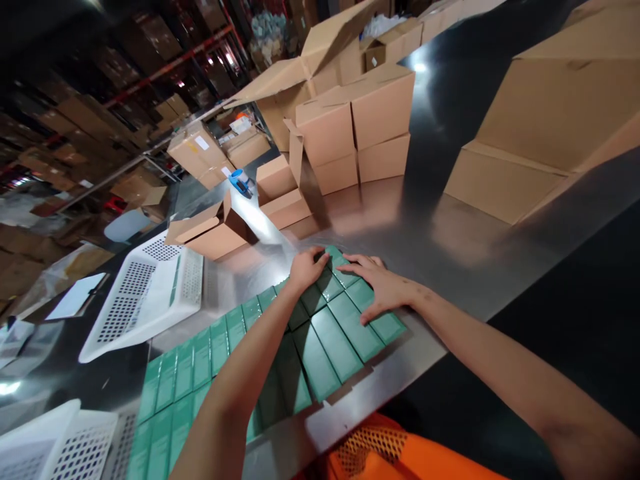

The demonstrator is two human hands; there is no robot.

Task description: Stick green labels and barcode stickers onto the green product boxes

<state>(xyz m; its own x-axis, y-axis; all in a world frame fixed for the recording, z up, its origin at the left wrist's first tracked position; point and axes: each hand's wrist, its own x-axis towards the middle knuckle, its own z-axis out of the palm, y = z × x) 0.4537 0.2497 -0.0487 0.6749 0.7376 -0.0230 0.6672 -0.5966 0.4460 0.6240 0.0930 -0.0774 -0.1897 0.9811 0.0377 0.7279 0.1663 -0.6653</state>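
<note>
Two long rows of glossy green boxes [331, 332], flat and shrink-wrapped in look, lie side by side along the front of a metal table. My left hand [306, 272] rests at the far edge of the rows, its thumb and fingers a little apart against the boxes there. Over the right end of the rows, my right hand [380, 285] lies with fingers spread and thumb apart, touching the box tops. Neither hand lifts a box. My left forearm hides part of the middle of the rows.
Small open cartons [215, 230] and closed brown cartons [355, 130] stand beyond the rows. A blue tape dispenser [241, 182] lies behind them. White perforated baskets [143, 293] sit at left. A large carton [550, 113] stands at right; an orange chair [415, 457] is below.
</note>
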